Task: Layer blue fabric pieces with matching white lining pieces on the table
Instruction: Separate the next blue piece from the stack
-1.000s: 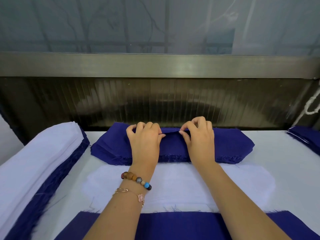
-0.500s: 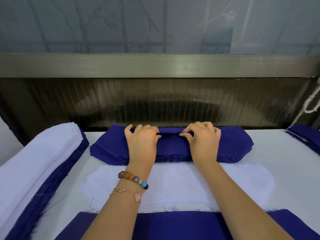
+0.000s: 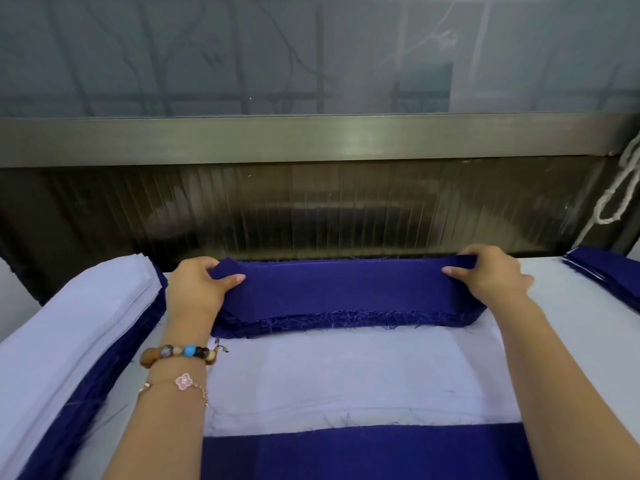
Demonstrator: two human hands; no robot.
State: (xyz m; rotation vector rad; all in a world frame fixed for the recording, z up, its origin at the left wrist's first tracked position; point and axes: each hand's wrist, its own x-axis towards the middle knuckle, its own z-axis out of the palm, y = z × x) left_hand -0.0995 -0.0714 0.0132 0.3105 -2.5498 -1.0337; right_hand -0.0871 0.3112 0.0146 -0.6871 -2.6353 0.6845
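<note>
A stack of blue fabric pieces [image 3: 346,322] lies at the far edge of the table. Its top blue piece [image 3: 343,289] is stretched between my hands. My left hand [image 3: 199,289] pinches the piece's left end and my right hand [image 3: 491,275] pinches its right end. Just in front of the stack a white lining piece [image 3: 349,379] lies flat on the table. A further blue piece [image 3: 363,452] lies at the near edge, partly under the white one.
A tall pile of white pieces over blue ones [image 3: 62,341] fills the left side. More blue pieces [image 3: 609,275] sit at the far right. A dark ribbed panel [image 3: 311,209] and metal rail [image 3: 311,140] rise behind the table. A white cord [image 3: 620,188] hangs at the right.
My hands slid apart from the middle of the blue stack to its two ends, and the top blue piece is now drawn taut between them.
</note>
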